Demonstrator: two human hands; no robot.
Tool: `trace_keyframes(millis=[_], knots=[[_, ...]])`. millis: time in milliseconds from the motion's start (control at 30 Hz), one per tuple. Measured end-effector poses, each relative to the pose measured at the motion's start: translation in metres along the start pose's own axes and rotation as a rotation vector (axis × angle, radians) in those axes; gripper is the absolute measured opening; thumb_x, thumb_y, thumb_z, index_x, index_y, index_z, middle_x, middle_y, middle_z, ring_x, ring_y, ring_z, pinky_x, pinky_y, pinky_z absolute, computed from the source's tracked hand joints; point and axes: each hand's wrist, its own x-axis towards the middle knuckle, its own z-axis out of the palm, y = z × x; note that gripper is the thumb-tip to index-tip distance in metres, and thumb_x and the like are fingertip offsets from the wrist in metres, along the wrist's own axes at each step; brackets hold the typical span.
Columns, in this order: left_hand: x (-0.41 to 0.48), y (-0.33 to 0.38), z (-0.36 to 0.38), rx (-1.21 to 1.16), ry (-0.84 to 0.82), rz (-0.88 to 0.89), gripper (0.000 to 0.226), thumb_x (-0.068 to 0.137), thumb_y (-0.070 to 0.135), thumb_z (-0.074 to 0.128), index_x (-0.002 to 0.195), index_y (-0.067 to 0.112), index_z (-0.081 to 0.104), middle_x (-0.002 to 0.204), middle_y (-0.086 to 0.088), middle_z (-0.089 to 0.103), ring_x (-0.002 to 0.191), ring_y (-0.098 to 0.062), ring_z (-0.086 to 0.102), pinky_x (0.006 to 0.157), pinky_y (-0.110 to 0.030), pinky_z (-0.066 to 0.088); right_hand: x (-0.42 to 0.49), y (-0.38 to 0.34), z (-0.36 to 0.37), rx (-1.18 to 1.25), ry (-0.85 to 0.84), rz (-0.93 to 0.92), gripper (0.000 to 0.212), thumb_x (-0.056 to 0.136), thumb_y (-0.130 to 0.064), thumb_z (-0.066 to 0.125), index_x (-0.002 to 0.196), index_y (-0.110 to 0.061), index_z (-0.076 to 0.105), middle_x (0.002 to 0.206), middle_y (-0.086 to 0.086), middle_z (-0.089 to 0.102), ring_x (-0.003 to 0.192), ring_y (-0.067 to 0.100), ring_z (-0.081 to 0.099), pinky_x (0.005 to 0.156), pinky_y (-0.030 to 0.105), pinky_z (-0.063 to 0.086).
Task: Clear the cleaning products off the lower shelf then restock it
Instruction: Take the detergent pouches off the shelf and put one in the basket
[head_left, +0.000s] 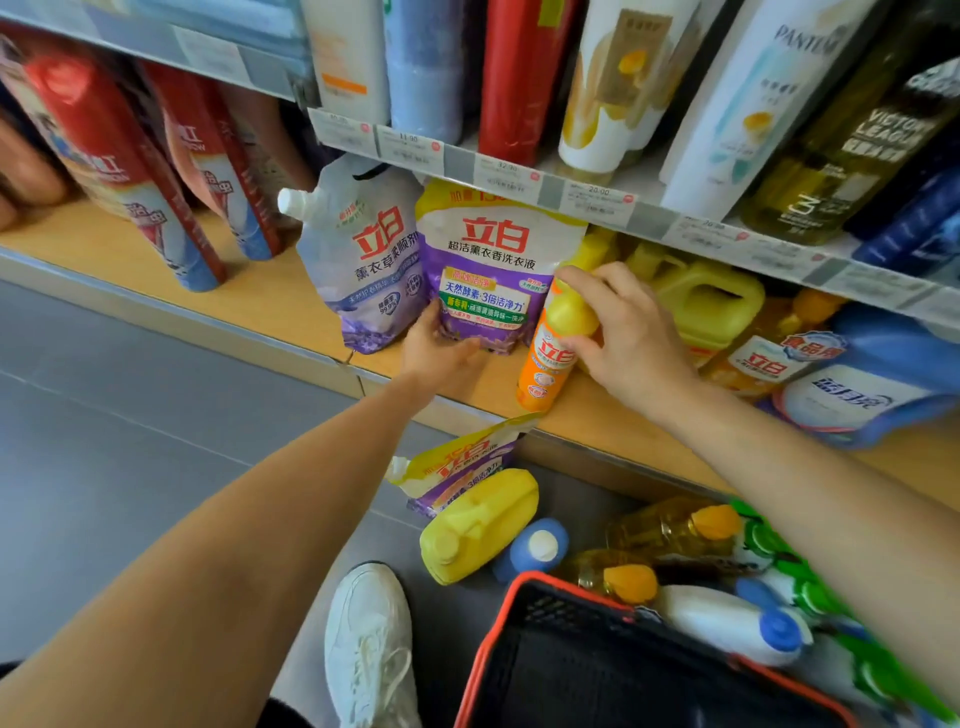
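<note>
nearest, well below the purple pouch (488, 265), is a black basket (597, 686) with a red rim, and a white shoe (371, 639) beside it. between those and the pouch there's a pile on the floor – a yellow jug (475, 525) on its side, a spare pouch (457, 467), amber bottles (675, 525) and a white bottle (727, 621) with a blue cap. the purple pouch itself stands upright on the lower shelf (270, 306). left hand (434, 348) holds its bottom corner, thumb up the left edge, fingers curled at the base. just right of the pouch, the right hand (623, 332) is wrapped round the yellow top of an orange bottle (545, 364) – it's tilted, base at the shelf's front edge. touching the pouch's left side is a white pouch (358, 260), with red packs (130, 171) further left. right of it and deeper in are yellow jugs (706, 301) and a blue jug (872, 384). above the pouch, the upper shelf (597, 200) carries shampoo bottles (597, 78).
</note>
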Motion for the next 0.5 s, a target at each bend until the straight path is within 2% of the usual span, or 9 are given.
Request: trace_keyframes(millis=[67, 133, 233, 300, 367, 400, 433, 500], knots=[[-0.008, 0.001, -0.02, 0.091, 0.107, -0.018, 0.036, 0.085, 0.019, 0.078, 0.119, 0.018, 0.066, 0.109, 0.0, 0.074, 0.092, -0.017, 0.071, 0.086, -0.042, 0.061, 0.0, -0.002, 0.002, -0.009, 0.028, 0.007, 0.069, 0.081, -0.021, 0.081, 0.143, -0.017, 0.051, 0.123, 0.011, 0.053, 0.114, 0.029, 0.05, 0.092, 0.033, 0.043], [-0.019, 0.005, -0.042, 0.185, 0.284, -0.035, 0.02, 0.084, 0.033, 0.075, 0.098, 0.021, 0.069, 0.093, 0.002, 0.075, 0.086, -0.02, 0.072, 0.086, -0.044, 0.06, -0.001, -0.005, 0.004, -0.016, 0.043, 0.014, 0.07, 0.081, -0.022, 0.081, 0.144, -0.017, 0.05, 0.123, 0.01, 0.054, 0.114, 0.029, 0.05, 0.092, 0.035, 0.045], [-0.029, 0.024, -0.07, 0.15, 0.563, -0.016, 0.03, 0.078, 0.041, 0.076, 0.09, 0.022, 0.058, 0.086, 0.007, 0.064, 0.081, -0.016, 0.064, 0.088, -0.045, 0.056, -0.002, -0.009, 0.005, -0.014, 0.054, 0.029, 0.07, 0.082, -0.023, 0.081, 0.145, -0.018, 0.049, 0.123, 0.009, 0.054, 0.115, 0.029, 0.051, 0.093, 0.037, 0.046], [-0.027, 0.041, -0.088, 0.091, 0.691, 0.024, 0.048, 0.077, 0.044, 0.081, 0.103, 0.019, 0.051, 0.099, 0.003, 0.056, 0.088, -0.018, 0.059, 0.089, -0.039, 0.053, -0.003, -0.012, 0.006, -0.016, 0.065, 0.036, 0.071, 0.082, -0.023, 0.081, 0.145, -0.019, 0.049, 0.123, 0.008, 0.054, 0.114, 0.029, 0.051, 0.093, 0.038, 0.047], [-0.02, 0.059, -0.103, 0.03, 0.637, 0.085, 0.064, 0.079, 0.042, 0.083, 0.126, 0.018, 0.047, 0.121, -0.001, 0.055, 0.107, -0.017, 0.058, 0.094, -0.033, 0.05, -0.003, -0.014, 0.006, -0.009, 0.065, 0.048, 0.072, 0.082, -0.023, 0.081, 0.146, -0.019, 0.048, 0.124, 0.008, 0.054, 0.114, 0.029, 0.051, 0.094, 0.038, 0.047], [-0.016, 0.068, -0.108, 0.024, 0.565, 0.104, 0.062, 0.082, 0.04, 0.081, 0.13, 0.02, 0.048, 0.127, 0.0, 0.057, 0.112, -0.016, 0.058, 0.096, -0.032, 0.05, -0.003, -0.014, 0.005, -0.009, 0.058, 0.056, 0.072, 0.083, -0.022, 0.081, 0.147, -0.02, 0.047, 0.125, 0.007, 0.053, 0.115, 0.028, 0.05, 0.094, 0.039, 0.047], [-0.011, 0.075, -0.113, 0.047, 0.493, 0.116, 0.049, 0.085, 0.037, 0.079, 0.125, 0.022, 0.055, 0.123, 0.001, 0.063, 0.11, -0.015, 0.062, 0.094, -0.032, 0.052, -0.002, -0.015, 0.005, -0.01, 0.05, 0.062, 0.072, 0.083, -0.023, 0.08, 0.147, -0.021, 0.046, 0.126, 0.006, 0.053, 0.115, 0.028, 0.05, 0.095, 0.039, 0.047], [-0.004, 0.087, -0.123, 0.178, 0.444, 0.115, 0.011, 0.09, 0.032, 0.074, 0.093, 0.026, 0.065, 0.097, 0.003, 0.071, 0.091, -0.015, 0.069, 0.079, -0.035, 0.058, -0.002, -0.016, 0.004, -0.015, 0.032, 0.073, 0.073, 0.084, -0.023, 0.079, 0.148, -0.023, 0.044, 0.127, 0.005, 0.051, 0.116, 0.027, 0.049, 0.095, 0.039, 0.047]])
